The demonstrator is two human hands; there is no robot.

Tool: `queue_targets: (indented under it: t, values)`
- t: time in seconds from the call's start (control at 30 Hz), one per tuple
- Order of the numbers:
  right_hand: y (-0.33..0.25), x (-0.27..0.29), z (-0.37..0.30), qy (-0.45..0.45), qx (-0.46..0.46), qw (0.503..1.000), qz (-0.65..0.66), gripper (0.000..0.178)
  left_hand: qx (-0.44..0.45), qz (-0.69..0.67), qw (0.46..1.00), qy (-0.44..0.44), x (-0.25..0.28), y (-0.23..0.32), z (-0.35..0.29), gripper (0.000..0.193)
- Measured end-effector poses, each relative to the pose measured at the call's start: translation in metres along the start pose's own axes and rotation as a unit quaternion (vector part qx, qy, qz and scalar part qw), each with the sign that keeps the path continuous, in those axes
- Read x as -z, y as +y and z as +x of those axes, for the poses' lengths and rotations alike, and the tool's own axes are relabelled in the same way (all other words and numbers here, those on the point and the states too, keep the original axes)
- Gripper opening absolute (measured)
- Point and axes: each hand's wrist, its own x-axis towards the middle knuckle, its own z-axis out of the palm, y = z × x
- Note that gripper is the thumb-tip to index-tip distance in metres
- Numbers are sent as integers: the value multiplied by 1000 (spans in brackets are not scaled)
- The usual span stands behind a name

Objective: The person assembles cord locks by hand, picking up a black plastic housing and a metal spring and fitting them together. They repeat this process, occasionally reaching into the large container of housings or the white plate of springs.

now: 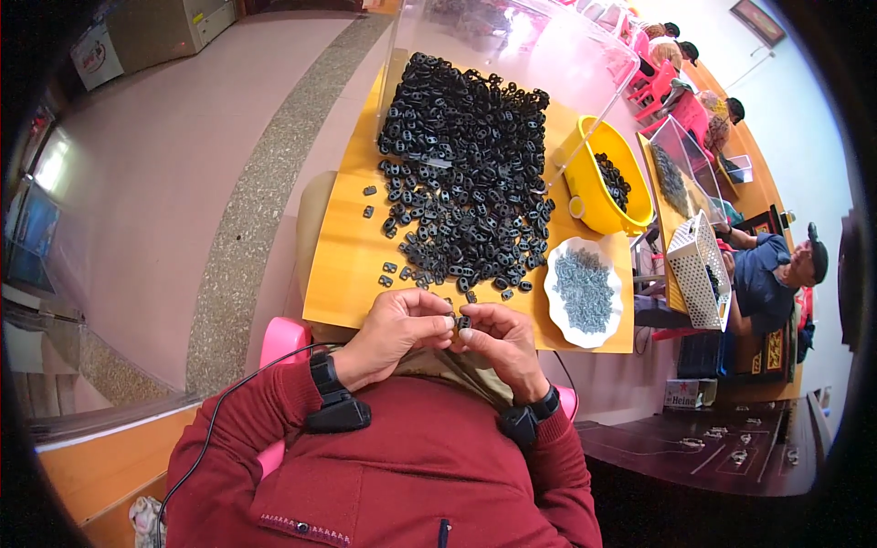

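Note:
Close to my body, at the table's front edge, my two hands meet fingertip to fingertip. My right hand [501,342] pinches a small black two-hole cord-lock piece [464,322] between thumb and fingers. Right beside it, the thumb and forefinger of my left hand [395,331] are pressed together; what they pinch is too small and covered to name. A big heap of black two-hole cord-lock pieces [466,192] spreads beyond my hands. To the right, a white scalloped dish [554,315] holds many small grey metal springs [585,290].
The wooden table [352,283] carries a clear plastic bin [388,68] tipped toward me behind the heap. A yellow tub [585,205] with black pieces stands at the right. Farther right, a co-worker [767,274] sits by a white perforated basket [692,290]. A cable [224,402] runs along my left arm.

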Motion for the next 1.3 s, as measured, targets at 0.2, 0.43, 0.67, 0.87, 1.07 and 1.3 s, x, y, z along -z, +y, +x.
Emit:
queue_targets:
  t: [0.2, 0.43, 0.67, 0.87, 1.07, 1.3]
  values:
    - [0, 0, -1, 18, -16, 999, 25, 29, 8, 8, 1000, 11, -1, 2, -2, 16]
    - [3, -2, -1, 50, 13, 998, 27, 30, 7, 18, 1000, 12, -1, 2, -3, 16]
    - [5, 1, -2, 37, 8, 999, 23, 28, 8, 26, 1000, 16, 0, 1, -3, 16]
    - [4, 0, -2, 53, 17, 998, 9, 29, 9, 32, 999, 12, -1, 1, -3, 17]
    - [1, -3, -2, 51, 17, 999, -8, 29, 11, 31, 999, 10, 0, 1, -3, 16]
    - [1, -4, -2, 33, 17, 999, -3, 31, 8, 40, 999, 8, 0, -1, -2, 16]
